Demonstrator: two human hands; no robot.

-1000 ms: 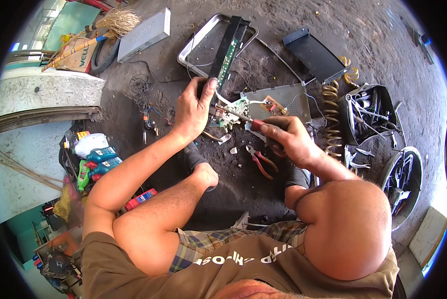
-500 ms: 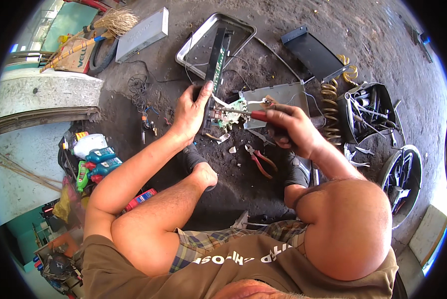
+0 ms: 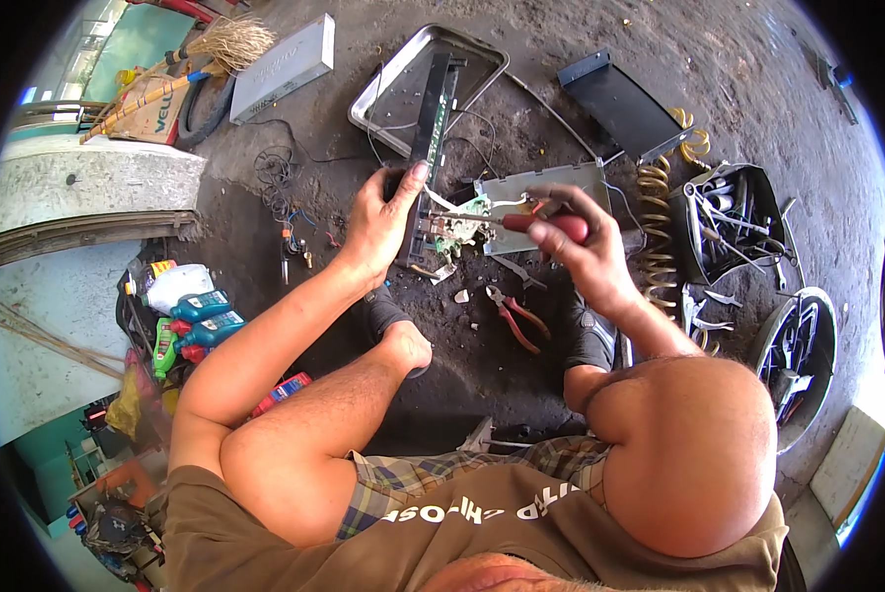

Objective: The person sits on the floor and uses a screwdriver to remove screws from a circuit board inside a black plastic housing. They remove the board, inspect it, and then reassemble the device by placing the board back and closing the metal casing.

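Note:
My left hand [image 3: 383, 219] is closed around a long black panel [image 3: 431, 116], its thumb pressed on the near part. A circuit board [image 3: 467, 219] with a white ribbon cable sits against the panel's right side. In my right hand [image 3: 590, 252] is a screwdriver [image 3: 546, 229] with a red handle. Its thin shaft points left across the circuit board, and the tip reaches the panel's edge near my left hand. Whether the tip sits in a screw is too small to tell. Just below the board lie pliers [image 3: 515, 318] with red handles.
A metal tray frame [image 3: 364, 109] lies beyond the panel, with a grey plate [image 3: 571, 181] to the right. A black metal cover [image 3: 620, 107], yellow coiled hose [image 3: 653, 212], tool container [image 3: 697, 237] and round basin [image 3: 823, 370] stand further right. Bottles [image 3: 206, 306] lie at left.
My right hand has shifted its grip on the screwdriver: the fingers have lifted and opened somewhat, and more of the red handle shows. My left hand and the panel have hardly moved.

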